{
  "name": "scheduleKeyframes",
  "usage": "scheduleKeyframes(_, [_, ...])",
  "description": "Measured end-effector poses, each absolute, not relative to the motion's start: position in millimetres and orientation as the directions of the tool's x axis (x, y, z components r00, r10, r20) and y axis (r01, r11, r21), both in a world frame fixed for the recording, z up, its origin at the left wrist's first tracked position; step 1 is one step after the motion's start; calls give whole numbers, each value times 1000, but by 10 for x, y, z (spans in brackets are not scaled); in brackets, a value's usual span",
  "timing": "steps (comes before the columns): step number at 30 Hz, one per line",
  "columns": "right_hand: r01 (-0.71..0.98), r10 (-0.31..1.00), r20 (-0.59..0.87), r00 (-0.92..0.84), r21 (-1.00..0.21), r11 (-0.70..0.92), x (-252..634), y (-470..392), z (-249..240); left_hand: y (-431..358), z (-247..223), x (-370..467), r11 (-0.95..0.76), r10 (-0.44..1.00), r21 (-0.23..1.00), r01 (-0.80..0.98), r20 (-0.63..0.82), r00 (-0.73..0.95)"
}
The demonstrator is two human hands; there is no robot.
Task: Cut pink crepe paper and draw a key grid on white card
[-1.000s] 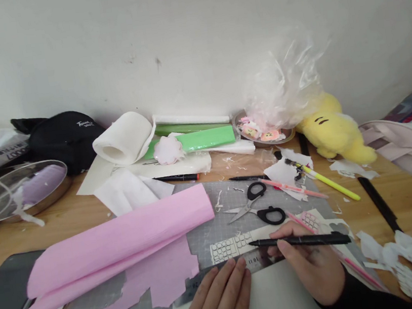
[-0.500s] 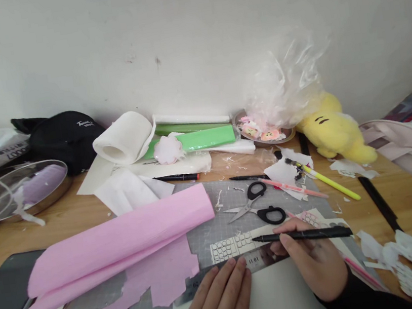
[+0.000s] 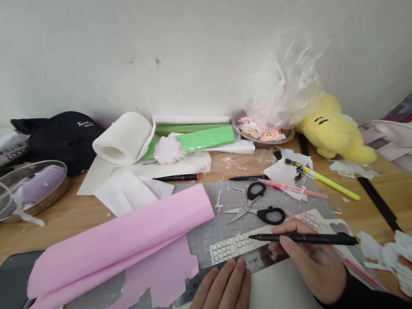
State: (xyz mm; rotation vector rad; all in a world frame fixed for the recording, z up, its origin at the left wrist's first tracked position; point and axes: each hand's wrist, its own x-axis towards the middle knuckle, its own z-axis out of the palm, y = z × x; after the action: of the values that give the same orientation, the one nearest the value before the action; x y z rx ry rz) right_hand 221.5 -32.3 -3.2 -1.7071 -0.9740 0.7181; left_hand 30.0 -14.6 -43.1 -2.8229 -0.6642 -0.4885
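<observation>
My left hand (image 3: 222,300) lies flat with its fingers stretched out, fingertips pressing on a metal ruler (image 3: 257,260). Between the fingers of my right hand (image 3: 313,262) is a black pen (image 3: 305,237), its tip over a strip of white paper (image 3: 263,231) marked with rows of small drawn circles. The ruler lies along the lower edge of those circles. Beneath both hands spreads a larger white sheet (image 3: 279,295) on a grey cutting mat (image 3: 204,226). Black-handled scissors (image 3: 254,208) rest partly open just beyond the strip.
Pink crepe paper (image 3: 121,238) is folded at the left, near a dark tablet-like device (image 3: 7,300). A paper roll (image 3: 124,139), green paper (image 3: 207,138) and a yellow plush toy (image 3: 335,128) line the wall. White paper scraps (image 3: 409,264) lie at the right.
The pen tip has shifted slightly left and up over the circles, and the pen's back end has dipped a little. My left hand and the ruler stay in place.
</observation>
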Motion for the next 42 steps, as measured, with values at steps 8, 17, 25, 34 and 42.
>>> scheduleKeyframes(8, [286, 882, -22, 471, -942, -176, 2208, -326, -7, -98, -393, 308, -884, 359, -168, 436, 353, 864])
scheduleKeyframes(17, [283, 880, -52, 471, -937, -207, 2197, -320, 11, -107, -389, 300, -894, 346, -163, 418, 341, 874])
scheduleKeyframes(25, [276, 902, -75, 425, -938, -208, 2201, -327, 5, -105, -405, 288, -893, 338, -175, 414, 344, 876])
scheduleKeyframes(34, [311, 960, -48, 277, -940, -137, 2207, -348, -20, -105, -398, 303, -897, 354, -145, 418, 329, 875])
scheduleKeyframes(42, [342, 949, -3, 314, -932, -116, 2219, -359, -5, -131, -419, 307, -892, 379, -118, 437, 332, 864])
